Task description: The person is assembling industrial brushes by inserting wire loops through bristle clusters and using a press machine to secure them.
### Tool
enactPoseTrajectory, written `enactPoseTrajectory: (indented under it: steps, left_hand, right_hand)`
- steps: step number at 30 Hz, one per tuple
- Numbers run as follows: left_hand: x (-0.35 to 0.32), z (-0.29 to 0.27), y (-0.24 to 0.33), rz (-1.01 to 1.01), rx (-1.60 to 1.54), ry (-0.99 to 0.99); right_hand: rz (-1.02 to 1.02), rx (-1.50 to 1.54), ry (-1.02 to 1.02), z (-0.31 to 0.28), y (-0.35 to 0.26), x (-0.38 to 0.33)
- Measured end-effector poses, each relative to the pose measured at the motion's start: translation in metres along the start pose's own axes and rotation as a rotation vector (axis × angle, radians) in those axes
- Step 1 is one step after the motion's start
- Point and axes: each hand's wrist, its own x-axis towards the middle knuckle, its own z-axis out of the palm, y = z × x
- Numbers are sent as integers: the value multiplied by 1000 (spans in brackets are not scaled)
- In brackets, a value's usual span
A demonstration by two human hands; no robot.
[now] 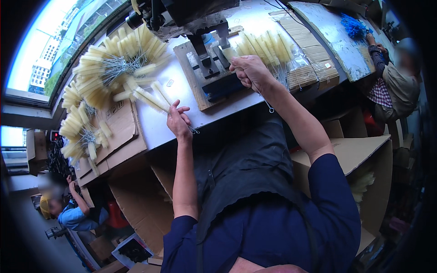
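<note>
Brush bristles rough, stems shiny mtl; cardbd sheet matt.

Buildings rise beyond a window. At far right, a co-worker has one hand at a blue bundle.

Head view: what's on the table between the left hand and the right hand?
In the head view, a strip of white tabletop, then the wooden board bearing a dark metal block, between left hand and right hand.
</note>
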Motion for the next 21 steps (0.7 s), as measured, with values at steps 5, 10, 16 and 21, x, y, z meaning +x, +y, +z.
enactPoseTrajectory:
  steps: [5,10,16,21]
  left_hand:
    - [-2,-1,-1,-2,25,23]
    - [-11,7,6,-12,-29,14]
    - [-48,53,31,-27,-138,-210]
    - [-80,72,42,-130,-65,-335]
  right_hand:
    - [-132,-307,180,-37,-8,12]
    - [-500,-1112,657,-75,-16,43]
    - [-569,-684,290,-18,9,-11]
    - [-47,-330,-304,66,30,-35]
